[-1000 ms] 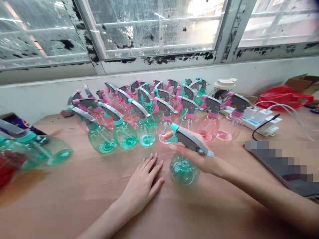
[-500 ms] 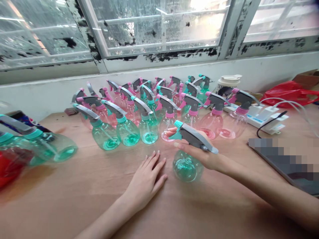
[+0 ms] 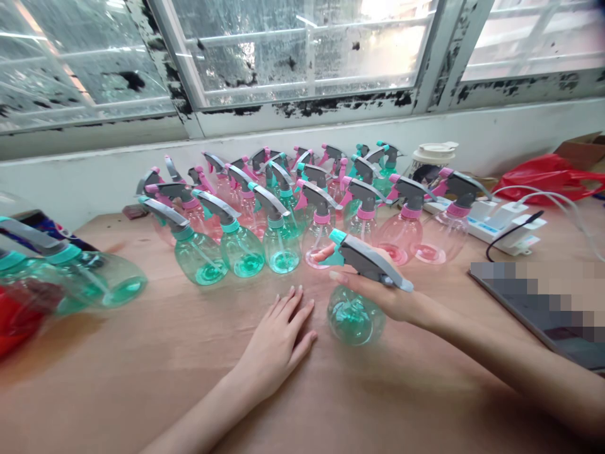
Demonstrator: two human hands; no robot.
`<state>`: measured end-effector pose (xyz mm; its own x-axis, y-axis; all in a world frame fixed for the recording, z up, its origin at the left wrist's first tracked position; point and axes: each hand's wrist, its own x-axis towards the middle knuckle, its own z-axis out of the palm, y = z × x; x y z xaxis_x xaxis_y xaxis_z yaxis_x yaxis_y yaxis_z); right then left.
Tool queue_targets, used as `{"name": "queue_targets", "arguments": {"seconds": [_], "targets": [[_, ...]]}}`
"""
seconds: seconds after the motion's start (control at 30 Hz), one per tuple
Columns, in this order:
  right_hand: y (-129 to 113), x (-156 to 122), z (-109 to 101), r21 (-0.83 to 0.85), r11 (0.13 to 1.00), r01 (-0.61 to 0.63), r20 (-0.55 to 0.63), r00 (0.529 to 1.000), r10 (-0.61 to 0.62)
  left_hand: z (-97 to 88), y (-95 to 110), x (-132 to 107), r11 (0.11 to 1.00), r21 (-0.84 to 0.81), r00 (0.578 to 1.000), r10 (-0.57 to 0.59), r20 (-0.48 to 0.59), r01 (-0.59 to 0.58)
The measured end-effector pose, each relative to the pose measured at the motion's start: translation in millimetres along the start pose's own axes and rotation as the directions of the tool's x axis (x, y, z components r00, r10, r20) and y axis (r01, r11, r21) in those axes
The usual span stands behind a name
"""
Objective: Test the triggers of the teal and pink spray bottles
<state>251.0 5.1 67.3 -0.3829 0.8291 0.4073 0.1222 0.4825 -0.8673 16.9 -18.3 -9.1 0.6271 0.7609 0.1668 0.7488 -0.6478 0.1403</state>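
My right hand (image 3: 387,296) is closed around the neck of a green spray bottle (image 3: 355,320), which stands upright on the wooden table (image 3: 302,403). Its grey sprayer head (image 3: 371,258), with a teal nozzle and trigger, sits above my hand, nozzle toward the left. The bottle's neck is hidden behind my fingers. To its left, my left hand (image 3: 278,334) lies flat on the table, fingers stretched out and holding nothing. Just beyond my hands stands a front row of spray bottles, among them a green one (image 3: 282,252) and a pink one (image 3: 401,236).
Several more pink and green spray bottles crowd behind, below the window. At the left edge stand green bottles (image 3: 118,284) near a red bag (image 3: 19,321). On the right are a power strip (image 3: 508,230), a dark flat device (image 3: 520,309), a lidded cup (image 3: 432,161) and a red plastic bag (image 3: 548,180).
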Motion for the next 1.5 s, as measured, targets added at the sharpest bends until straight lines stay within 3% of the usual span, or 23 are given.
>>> {"name": "queue_targets", "arguments": {"seconds": [0.4, 0.57, 0.73, 0.93, 1.5], "targets": [[-3.4, -0.1, -0.1, -0.045, 0.997, 0.068, -0.039, 0.997, -0.070, -0.6, 1.6, 0.6, 1.000, 0.030, 1.000, -0.005, 0.015, 0.005], [-8.6, -2.6, 0.4, -0.024, 0.996, 0.090, 0.030, 0.996, -0.089, -0.8, 1.2, 0.6, 1.000, 0.021, 1.000, -0.010, 0.024, 0.010], [-7.0, -5.1, 0.3, 0.015, 0.999, 0.029, 0.074, 0.997, -0.030, 0.4, -0.2, 0.1, 1.000, 0.021, 1.000, -0.004, 0.006, 0.004], [-4.1, -5.7, 0.9, 0.121, 0.991, 0.058, 0.067, 0.996, -0.066, 1.0, -0.3, -0.2, 1.000, 0.008, 1.000, -0.003, -0.001, 0.003], [-13.6, -6.3, 1.2, 0.097, 0.995, -0.010, 0.060, 0.998, 0.004, 0.4, 0.3, 1.0, 0.999, 0.038, 0.999, -0.011, 0.031, 0.010]]}}
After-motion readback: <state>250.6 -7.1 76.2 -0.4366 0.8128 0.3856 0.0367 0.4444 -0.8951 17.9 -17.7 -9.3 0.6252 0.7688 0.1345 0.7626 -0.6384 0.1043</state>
